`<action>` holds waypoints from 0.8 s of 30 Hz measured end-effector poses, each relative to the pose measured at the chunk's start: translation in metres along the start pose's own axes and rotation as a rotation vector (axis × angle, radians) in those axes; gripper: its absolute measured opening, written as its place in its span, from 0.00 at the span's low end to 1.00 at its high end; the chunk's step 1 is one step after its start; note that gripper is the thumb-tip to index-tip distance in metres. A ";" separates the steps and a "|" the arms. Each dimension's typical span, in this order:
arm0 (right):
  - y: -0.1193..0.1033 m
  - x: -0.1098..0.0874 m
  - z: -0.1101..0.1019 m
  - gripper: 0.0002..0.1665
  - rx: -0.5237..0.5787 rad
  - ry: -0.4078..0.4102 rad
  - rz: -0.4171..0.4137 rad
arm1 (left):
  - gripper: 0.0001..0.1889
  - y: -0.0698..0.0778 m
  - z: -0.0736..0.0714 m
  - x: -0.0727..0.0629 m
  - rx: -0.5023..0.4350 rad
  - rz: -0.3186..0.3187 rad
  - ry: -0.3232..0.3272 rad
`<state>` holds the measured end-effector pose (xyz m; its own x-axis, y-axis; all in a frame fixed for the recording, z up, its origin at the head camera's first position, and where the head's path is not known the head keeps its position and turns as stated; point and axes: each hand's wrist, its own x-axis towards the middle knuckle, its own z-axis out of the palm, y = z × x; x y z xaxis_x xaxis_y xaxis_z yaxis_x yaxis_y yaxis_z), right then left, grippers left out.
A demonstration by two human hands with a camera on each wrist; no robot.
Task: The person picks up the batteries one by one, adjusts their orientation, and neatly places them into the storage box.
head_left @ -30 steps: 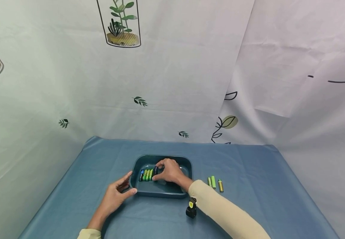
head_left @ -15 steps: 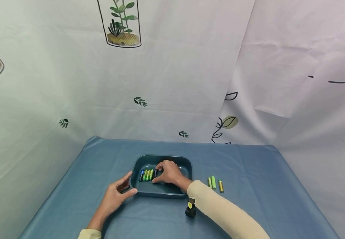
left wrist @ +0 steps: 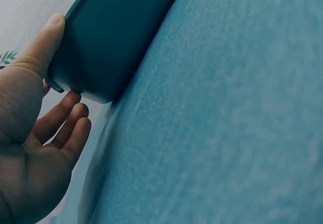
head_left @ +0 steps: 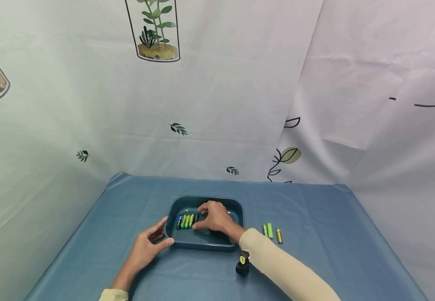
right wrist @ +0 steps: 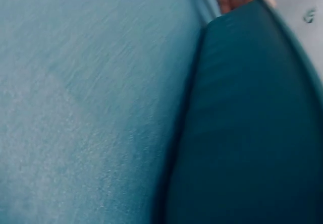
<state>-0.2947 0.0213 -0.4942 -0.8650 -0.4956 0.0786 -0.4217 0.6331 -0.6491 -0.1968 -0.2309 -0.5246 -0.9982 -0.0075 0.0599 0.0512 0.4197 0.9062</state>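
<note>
A dark teal tray (head_left: 217, 246) stands on the blue cloth. At its front left corner my left hand (head_left: 144, 247) holds it; in the left wrist view the thumb (left wrist: 48, 40) lies on the rim and the fingertips (left wrist: 70, 97) are by the underside. Inside the tray, toward its left, several batteries (head_left: 187, 221) lie side by side, mostly green, with a blue one at the left end. My right hand (head_left: 215, 217) is over the tray, its thumb and index finger spread around a dark battery (head_left: 196, 218) at the row's right end.
To the right of the tray, a green battery (head_left: 270, 230), a thinner yellow-green battery (head_left: 264, 230) and a gold battery (head_left: 279, 235) lie on the blue cloth (head_left: 315, 259). A black wrist camera (head_left: 242, 267) hangs at the right sleeve. Printed fabric walls (head_left: 217, 104) surround the table.
The dark battery in my right fingers has gone down beside the row, and the index finger has lifted off it. The left hand and tray stay in place. The head view shifts slightly.
</note>
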 end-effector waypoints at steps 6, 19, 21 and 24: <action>-0.001 -0.019 -0.024 0.31 0.087 0.063 -0.046 | 0.40 0.000 -0.001 0.000 0.013 -0.023 0.000; 0.018 -0.078 -0.082 0.27 0.137 0.294 -0.102 | 0.39 0.003 -0.003 -0.003 0.007 -0.015 0.001; 0.025 -0.087 -0.089 0.27 0.121 0.326 -0.100 | 0.39 0.004 -0.002 -0.003 0.004 -0.018 0.000; 0.038 -0.101 -0.098 0.27 0.082 0.370 -0.107 | 0.39 0.003 -0.001 -0.002 0.012 -0.018 0.004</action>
<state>-0.2500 0.1537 -0.4524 -0.8632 -0.2990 0.4068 -0.5047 0.5320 -0.6799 -0.1945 -0.2309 -0.5215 -0.9988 -0.0189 0.0453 0.0328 0.4303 0.9021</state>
